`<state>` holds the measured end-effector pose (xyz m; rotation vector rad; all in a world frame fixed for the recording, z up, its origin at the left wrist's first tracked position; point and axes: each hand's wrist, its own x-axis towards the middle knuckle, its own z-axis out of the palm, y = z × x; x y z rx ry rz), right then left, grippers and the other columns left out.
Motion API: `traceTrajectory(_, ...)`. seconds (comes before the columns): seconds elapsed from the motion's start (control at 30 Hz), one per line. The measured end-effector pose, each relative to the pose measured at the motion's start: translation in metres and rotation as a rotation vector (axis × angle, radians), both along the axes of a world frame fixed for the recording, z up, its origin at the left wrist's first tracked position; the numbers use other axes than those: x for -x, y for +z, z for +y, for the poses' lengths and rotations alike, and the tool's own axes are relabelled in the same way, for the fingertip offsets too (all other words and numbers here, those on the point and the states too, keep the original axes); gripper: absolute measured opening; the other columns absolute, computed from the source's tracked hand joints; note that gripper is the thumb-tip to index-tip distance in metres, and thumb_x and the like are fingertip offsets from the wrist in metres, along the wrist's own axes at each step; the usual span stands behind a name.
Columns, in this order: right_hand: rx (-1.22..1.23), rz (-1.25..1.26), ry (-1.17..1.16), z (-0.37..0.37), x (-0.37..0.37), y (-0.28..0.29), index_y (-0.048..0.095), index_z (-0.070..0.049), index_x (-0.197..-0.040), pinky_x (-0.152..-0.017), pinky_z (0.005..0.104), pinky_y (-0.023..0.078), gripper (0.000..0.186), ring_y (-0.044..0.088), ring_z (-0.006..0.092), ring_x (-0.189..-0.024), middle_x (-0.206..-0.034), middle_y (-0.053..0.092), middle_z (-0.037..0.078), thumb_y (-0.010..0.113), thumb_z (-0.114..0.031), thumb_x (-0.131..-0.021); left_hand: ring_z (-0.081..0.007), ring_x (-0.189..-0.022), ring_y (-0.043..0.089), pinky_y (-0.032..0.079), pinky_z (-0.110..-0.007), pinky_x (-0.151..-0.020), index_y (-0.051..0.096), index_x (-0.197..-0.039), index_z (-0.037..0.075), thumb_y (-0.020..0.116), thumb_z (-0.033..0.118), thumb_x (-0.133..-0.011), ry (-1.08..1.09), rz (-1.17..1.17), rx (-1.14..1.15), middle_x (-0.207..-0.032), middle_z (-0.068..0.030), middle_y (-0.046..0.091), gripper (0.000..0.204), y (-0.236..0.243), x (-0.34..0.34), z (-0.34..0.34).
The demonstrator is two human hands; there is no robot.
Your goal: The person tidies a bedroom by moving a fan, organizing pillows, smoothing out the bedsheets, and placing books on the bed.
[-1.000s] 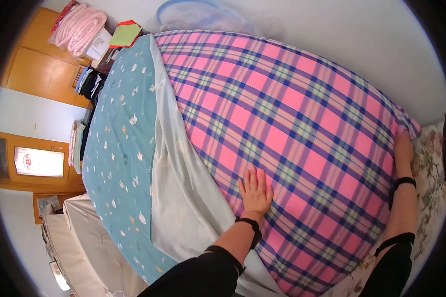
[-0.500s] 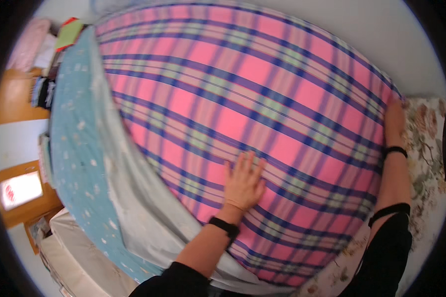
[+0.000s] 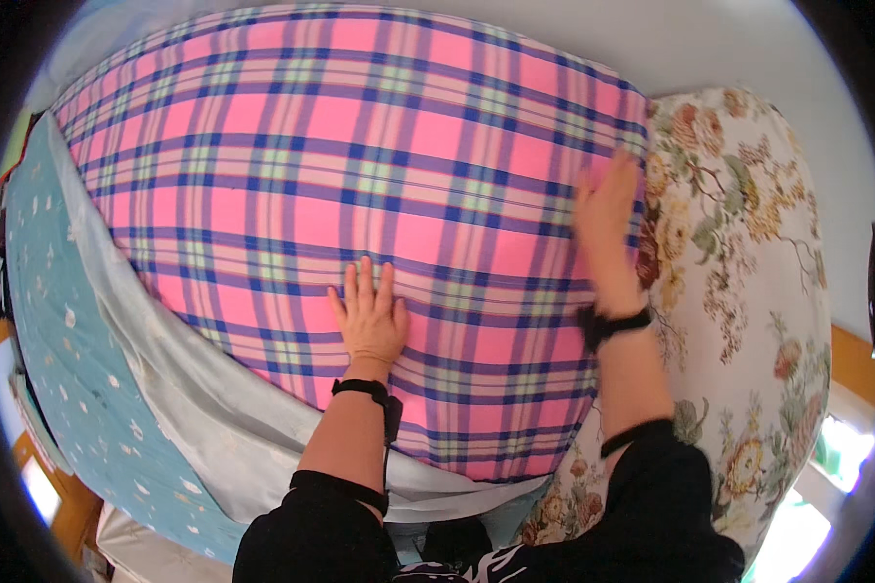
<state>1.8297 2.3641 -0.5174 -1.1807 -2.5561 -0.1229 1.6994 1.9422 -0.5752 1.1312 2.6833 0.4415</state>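
Note:
A pink, blue and pale green plaid sheet is spread over the bed. My left hand lies on it with the fingers stretched out, near the sheet's lower middle. Close to the sheet's right edge is my right hand, fingers extended and somewhat blurred, with nothing seen in it. Whether that hand presses on the cloth or hovers over it, I cannot tell. Beyond this edge lies a cream cloth with a floral print.
A pale silvery cloth runs along the sheet's lower left side, beside a teal patterned cloth. The grey wall borders the bed at the far side. A beige cushioned piece stands at the lower left.
The view has swung to the right, showing more of the floral cloth. My right hand has come off the sheet's far right corner and back along its right edge. The left hand stays flat.

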Motion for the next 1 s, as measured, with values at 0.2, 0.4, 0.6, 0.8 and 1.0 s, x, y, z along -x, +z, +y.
traceTrajectory(0.2,0.143,-0.214,-0.08,-0.091,-0.143,-0.008,0.035,0.007,-0.174,-0.139,0.0561,0.028,0.078,0.034,0.0516,-0.167,-0.179,0.037,0.033,0.062,-0.035,-0.114,-0.0391,-0.172,0.03,0.01,-0.071,-0.138,0.052,-0.173,0.023,0.063,0.035,-0.106,0.001,0.075,-0.04,-0.187,-0.013,0.035,0.069,-0.002,-0.009,0.009)
traceTrajectory(0.4,0.344,-0.031,-0.088,-0.071,-0.162,-0.013,0.026,0.005,-0.178,-0.14,0.0528,0.026,0.08,0.03,0.0463,-0.17,-0.183,0.032,0.03,0.052,-0.043,-0.12,-0.0382,-0.172,0.03,0.012,-0.07,-0.138,0.052,-0.173,0.023,0.061,0.034,-0.108,-0.005,0.087,-0.03,-0.186,-0.0125,0.037,0.067,0.017,-0.016,0.013)
traceTrajectory(0.6,0.572,0.061,-0.221,-0.118,-0.182,-0.02,0.025,0.003,-0.18,-0.14,0.0515,0.026,0.08,0.03,0.0455,-0.171,-0.184,0.032,0.028,0.046,-0.047,-0.121,-0.042,-0.171,0.031,0.017,-0.075,-0.135,0.055,-0.17,0.022,0.064,0.037,-0.108,-0.164,-0.028,-0.043,-0.182,-0.0163,0.041,0.064,0.05,-0.061,-0.015)
traceTrajectory(0.8,0.683,0.144,-0.343,-0.071,-0.233,-0.038,0.024,-0.001,-0.181,-0.138,0.0457,0.03,0.078,0.039,0.0451,-0.167,-0.183,0.036,0.026,0.043,-0.047,-0.121,-0.0382,-0.171,0.031,0.016,-0.073,-0.137,0.056,-0.17,0.025,0.063,0.044,-0.109,-0.249,-0.101,-0.081,-0.183,-0.0113,0.04,0.064,0.059,-0.126,0.014)
traceTrajectory(1.0,0.666,0.077,-0.159,-0.072,-0.151,0.025,0.02,0.001,-0.181,-0.138,0.0479,0.032,0.085,0.033,0.0461,-0.17,-0.184,0.03,0.031,0.055,-0.042,-0.118,-0.0364,-0.172,0.03,0.015,-0.072,-0.138,0.056,-0.17,0.028,0.064,0.044,-0.108,-0.19,-0.068,-0.014,-0.183,-0.0089,0.04,0.064,0.054,-0.109,0.002)
